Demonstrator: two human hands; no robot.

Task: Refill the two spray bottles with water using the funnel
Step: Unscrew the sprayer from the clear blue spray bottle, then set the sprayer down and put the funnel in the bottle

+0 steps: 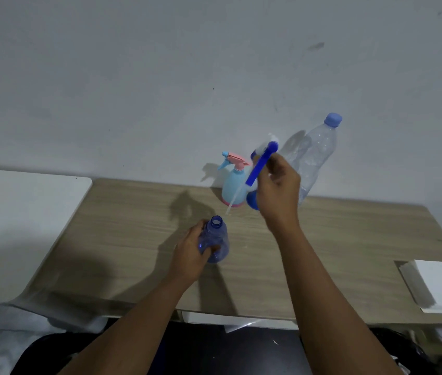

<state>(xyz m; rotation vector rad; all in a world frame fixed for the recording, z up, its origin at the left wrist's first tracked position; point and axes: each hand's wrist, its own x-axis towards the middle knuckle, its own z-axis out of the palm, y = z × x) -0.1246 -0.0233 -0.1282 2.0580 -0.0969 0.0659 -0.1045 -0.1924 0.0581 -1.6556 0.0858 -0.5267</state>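
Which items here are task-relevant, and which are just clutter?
Job: blue bottle, neck open, in left hand; spray head in right hand; pink-and-blue spray bottle; blue funnel, partly hidden; capped water bottle.
Lying about: white block, right edge; white board, left.

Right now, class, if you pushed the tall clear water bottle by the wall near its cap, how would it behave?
The water bottle stands tall and narrow, so it would probably tip rather than slide. Its round body would likely roll once down. The blue cap is on, so little should spill.
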